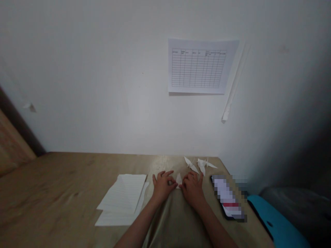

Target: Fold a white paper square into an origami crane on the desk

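Observation:
A small white folded piece of paper (179, 179), pointed at its top, lies on the table between my hands. My left hand (162, 186) has its thumb and index finger closed at the paper's lower left side, its other fingers stretched out. At the right side, my right hand (193, 189) presses its closed fingers on the paper's edge. Just beyond my right hand rest several folded paper cranes (201, 166), some overlapping so that I cannot separate them clearly.
Lined paper sheets (124, 193) lie stacked to the left. A phone (227, 199) with a blurred screen rests by the right edge of the brown-covered table (64, 193). Beyond that edge sits a blue object (281, 220). A printed table sheet (199, 69) hangs on the white wall.

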`<state>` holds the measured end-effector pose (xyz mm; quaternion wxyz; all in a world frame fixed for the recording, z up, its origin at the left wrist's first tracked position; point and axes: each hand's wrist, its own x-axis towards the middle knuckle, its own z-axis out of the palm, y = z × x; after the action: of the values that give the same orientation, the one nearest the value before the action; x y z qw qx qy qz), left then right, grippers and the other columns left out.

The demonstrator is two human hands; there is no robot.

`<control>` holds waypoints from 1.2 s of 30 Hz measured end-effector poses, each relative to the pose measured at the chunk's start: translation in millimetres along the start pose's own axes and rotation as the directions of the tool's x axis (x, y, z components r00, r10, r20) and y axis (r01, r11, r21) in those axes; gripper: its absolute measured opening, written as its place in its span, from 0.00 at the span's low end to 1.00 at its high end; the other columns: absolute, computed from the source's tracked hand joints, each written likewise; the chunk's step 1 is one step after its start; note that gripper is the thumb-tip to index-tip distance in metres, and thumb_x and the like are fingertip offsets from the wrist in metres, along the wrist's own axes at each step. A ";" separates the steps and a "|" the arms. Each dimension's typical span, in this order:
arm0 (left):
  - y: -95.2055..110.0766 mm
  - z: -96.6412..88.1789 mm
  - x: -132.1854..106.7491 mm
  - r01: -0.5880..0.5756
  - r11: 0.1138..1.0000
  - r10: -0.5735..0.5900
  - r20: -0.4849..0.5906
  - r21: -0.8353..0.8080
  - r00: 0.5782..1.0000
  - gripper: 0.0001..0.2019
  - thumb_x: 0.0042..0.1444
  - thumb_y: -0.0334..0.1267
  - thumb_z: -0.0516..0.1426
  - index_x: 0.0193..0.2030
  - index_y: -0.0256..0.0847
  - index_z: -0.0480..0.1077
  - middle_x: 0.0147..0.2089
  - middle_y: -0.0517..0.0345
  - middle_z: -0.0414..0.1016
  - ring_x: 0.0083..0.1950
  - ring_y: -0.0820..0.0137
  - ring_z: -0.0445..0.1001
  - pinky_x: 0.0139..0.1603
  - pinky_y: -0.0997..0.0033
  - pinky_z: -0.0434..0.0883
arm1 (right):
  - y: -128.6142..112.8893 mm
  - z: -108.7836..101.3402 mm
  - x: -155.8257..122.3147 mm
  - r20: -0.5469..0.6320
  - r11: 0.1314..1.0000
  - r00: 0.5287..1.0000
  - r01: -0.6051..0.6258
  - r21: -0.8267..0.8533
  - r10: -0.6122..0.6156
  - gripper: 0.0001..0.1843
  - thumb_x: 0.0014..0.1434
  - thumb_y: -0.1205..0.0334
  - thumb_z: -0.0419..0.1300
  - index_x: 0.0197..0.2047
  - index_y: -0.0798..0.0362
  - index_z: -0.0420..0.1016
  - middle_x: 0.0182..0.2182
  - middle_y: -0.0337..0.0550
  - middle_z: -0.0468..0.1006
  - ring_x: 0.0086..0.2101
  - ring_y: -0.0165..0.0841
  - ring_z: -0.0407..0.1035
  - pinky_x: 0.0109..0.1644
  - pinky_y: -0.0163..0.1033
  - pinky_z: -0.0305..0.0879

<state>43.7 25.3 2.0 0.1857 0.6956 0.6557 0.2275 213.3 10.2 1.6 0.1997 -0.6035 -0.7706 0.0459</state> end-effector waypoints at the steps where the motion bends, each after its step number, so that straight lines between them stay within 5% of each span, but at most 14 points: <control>1: -0.3 0.2 0.2 -0.005 1.000 0.005 -0.005 -0.001 1.000 0.01 0.54 0.42 0.64 0.33 0.52 0.79 0.67 0.72 0.71 0.72 0.53 0.58 0.73 0.30 0.36 | 0.0 0.7 0.3 0.000 1.000 1.000 0.003 -0.008 -0.003 0.09 0.66 0.59 0.58 0.41 0.49 0.80 0.51 0.46 0.78 0.63 0.47 0.58 0.71 0.68 0.23; 13: -0.5 -1.6 0.1 -0.018 1.000 0.018 0.024 0.002 1.000 0.02 0.55 0.40 0.64 0.35 0.51 0.78 0.65 0.69 0.73 0.71 0.55 0.59 0.72 0.28 0.35 | 1.1 10.1 2.8 0.005 0.999 1.000 -0.006 -0.045 0.006 0.09 0.66 0.61 0.59 0.46 0.46 0.80 0.53 0.46 0.78 0.61 0.49 0.60 0.67 0.75 0.26; 20: 3.1 -4.1 -4.7 -0.049 0.998 0.049 -0.003 0.027 0.999 0.18 0.55 0.39 0.63 0.53 0.55 0.72 0.62 0.62 0.75 0.68 0.57 0.63 0.72 0.28 0.37 | 5.2 11.3 0.5 -0.093 0.999 0.995 -0.036 0.019 0.038 0.05 0.63 0.59 0.62 0.38 0.48 0.79 0.45 0.45 0.80 0.56 0.46 0.65 0.70 0.68 0.32; 28: 3.4 -6.8 -6.1 -0.079 0.996 0.079 0.013 0.031 0.997 0.08 0.57 0.42 0.63 0.42 0.61 0.80 0.60 0.67 0.76 0.67 0.56 0.64 0.71 0.26 0.36 | 5.2 6.2 -1.4 -0.162 0.989 0.986 -0.013 0.148 0.037 0.03 0.60 0.58 0.65 0.37 0.42 0.81 0.42 0.40 0.81 0.55 0.46 0.65 0.70 0.66 0.33; 36: 4.0 -10.0 -4.3 -0.036 0.994 0.030 0.062 0.101 0.998 0.12 0.56 0.49 0.63 0.47 0.66 0.80 0.72 0.68 0.65 0.72 0.48 0.57 0.70 0.23 0.34 | 7.1 5.0 0.2 -0.078 0.986 0.993 -0.080 0.148 0.092 0.07 0.59 0.55 0.67 0.40 0.33 0.85 0.47 0.39 0.80 0.58 0.48 0.61 0.69 0.71 0.31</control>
<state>41.2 20.3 12.2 0.1661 0.7214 0.6490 0.1756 217.9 13.2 -5.2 0.2734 -0.6216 -0.7292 0.0847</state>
